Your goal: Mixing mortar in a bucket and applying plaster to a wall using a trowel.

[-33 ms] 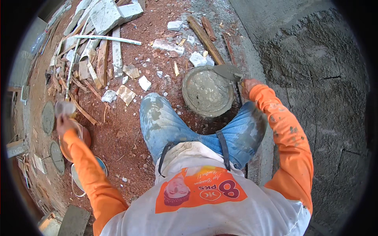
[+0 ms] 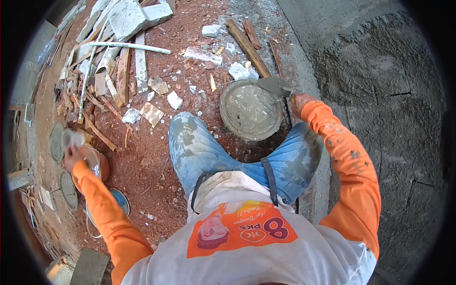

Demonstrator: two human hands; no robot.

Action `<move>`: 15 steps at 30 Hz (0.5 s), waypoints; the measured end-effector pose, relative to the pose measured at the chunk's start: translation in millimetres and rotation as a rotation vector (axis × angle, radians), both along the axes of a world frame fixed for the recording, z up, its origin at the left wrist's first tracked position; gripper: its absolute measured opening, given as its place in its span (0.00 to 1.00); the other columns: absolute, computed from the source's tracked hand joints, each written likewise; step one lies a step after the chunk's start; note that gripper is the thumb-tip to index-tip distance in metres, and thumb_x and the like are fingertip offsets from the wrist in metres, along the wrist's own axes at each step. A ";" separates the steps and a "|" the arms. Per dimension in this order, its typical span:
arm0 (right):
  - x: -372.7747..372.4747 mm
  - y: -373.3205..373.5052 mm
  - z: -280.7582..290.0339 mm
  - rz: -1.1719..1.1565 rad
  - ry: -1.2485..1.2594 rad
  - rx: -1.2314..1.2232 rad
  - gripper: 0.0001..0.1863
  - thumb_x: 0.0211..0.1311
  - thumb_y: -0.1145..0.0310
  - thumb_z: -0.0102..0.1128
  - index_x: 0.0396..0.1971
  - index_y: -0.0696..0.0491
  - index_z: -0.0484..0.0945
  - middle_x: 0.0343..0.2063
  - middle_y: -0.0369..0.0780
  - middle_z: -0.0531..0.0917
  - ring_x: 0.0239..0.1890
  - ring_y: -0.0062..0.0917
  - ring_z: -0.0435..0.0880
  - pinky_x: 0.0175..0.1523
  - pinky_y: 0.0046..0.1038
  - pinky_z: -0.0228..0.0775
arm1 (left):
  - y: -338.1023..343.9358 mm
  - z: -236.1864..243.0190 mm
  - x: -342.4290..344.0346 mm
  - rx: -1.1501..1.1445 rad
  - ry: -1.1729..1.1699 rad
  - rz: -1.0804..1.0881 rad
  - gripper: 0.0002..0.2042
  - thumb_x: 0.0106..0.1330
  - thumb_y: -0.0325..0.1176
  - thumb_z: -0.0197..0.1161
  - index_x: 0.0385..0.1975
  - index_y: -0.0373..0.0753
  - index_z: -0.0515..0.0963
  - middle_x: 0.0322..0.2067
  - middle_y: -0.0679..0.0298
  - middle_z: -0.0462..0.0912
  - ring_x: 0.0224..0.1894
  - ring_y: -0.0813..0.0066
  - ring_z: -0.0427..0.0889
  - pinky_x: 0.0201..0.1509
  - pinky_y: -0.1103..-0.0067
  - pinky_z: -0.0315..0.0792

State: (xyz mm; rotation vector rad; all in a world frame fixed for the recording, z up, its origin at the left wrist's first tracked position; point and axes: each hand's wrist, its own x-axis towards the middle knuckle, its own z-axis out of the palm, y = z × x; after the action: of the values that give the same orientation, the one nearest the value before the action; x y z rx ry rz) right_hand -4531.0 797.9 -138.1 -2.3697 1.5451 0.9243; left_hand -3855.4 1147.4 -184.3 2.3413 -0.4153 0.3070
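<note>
At the far left my left hand [image 2: 72, 156] closes on a pale, see-through cup [image 2: 73, 138], smeared by motion. The cup is above the far side of a brown-orange bucket [image 2: 102, 167] on the ground. My right hand [image 2: 302, 102] grips the handle of a trowel [image 2: 272, 86]. Its grey blade lies over the far right edge of a round bucket [image 2: 229, 129]. Wet grey mortar [image 2: 249, 107] fills this bucket, which stands between my knees and slightly ahead.
Broken white slabs [image 2: 127, 21], wood strips and a white pipe [image 2: 130, 46] are heaped at the far left. A wooden plank [image 2: 248, 47] lies beyond the mortar bucket. Rough mortar-covered floor [image 2: 399, 137] stretches along the right. A blue-rimmed bucket [image 2: 122, 203] stands near my left forearm.
My left hand and the cup have shifted slightly nearer and to the left, showing more of the brown-orange bucket. The right hand and trowel stay almost in place.
</note>
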 end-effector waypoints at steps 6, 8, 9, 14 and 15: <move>27.3 -3.3 -16.2 0.103 0.216 0.052 0.15 0.50 0.66 0.50 0.38 0.55 0.74 0.37 0.47 0.79 0.40 0.40 0.79 0.44 0.36 0.71 | 111.3 -37.3 79.2 0.580 0.002 0.343 0.16 0.56 0.45 0.54 0.38 0.43 0.78 0.35 0.59 0.80 0.38 0.58 0.78 0.43 0.69 0.70; 15.1 -15.3 -63.4 0.112 0.173 -0.102 0.16 0.51 0.68 0.49 0.41 0.52 0.74 0.41 0.44 0.78 0.45 0.36 0.76 0.48 0.35 0.69 | 116.3 -74.6 106.1 0.594 0.155 0.357 0.17 0.55 0.45 0.55 0.41 0.43 0.76 0.37 0.56 0.79 0.40 0.58 0.77 0.44 0.70 0.69; 34.9 -12.4 -60.2 0.160 0.187 -0.019 0.16 0.51 0.69 0.48 0.41 0.52 0.74 0.42 0.44 0.77 0.47 0.35 0.75 0.49 0.35 0.68 | 128.1 -89.9 110.9 0.616 0.304 0.399 0.19 0.54 0.44 0.56 0.43 0.42 0.75 0.40 0.54 0.78 0.42 0.59 0.77 0.46 0.71 0.68; 29.9 5.3 -112.0 0.152 0.063 0.172 0.17 0.54 0.69 0.43 0.44 0.53 0.73 0.44 0.46 0.75 0.48 0.37 0.74 0.50 0.36 0.67 | 120.9 -159.1 103.5 0.538 0.328 0.315 0.22 0.54 0.44 0.55 0.47 0.40 0.72 0.44 0.51 0.74 0.46 0.58 0.74 0.48 0.71 0.67; 22.7 15.6 -115.4 0.111 -0.096 0.178 0.18 0.54 0.68 0.42 0.45 0.52 0.71 0.44 0.47 0.75 0.47 0.38 0.74 0.50 0.36 0.67 | 108.7 -160.5 106.5 0.515 0.326 0.301 0.23 0.54 0.45 0.55 0.48 0.39 0.71 0.46 0.51 0.74 0.46 0.58 0.74 0.49 0.71 0.66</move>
State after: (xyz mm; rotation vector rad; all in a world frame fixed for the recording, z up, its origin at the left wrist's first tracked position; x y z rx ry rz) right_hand -4508.3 813.5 -253.5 -2.3554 1.2528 0.9140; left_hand -3748.9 1256.1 -344.8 2.8981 0.0293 -0.0595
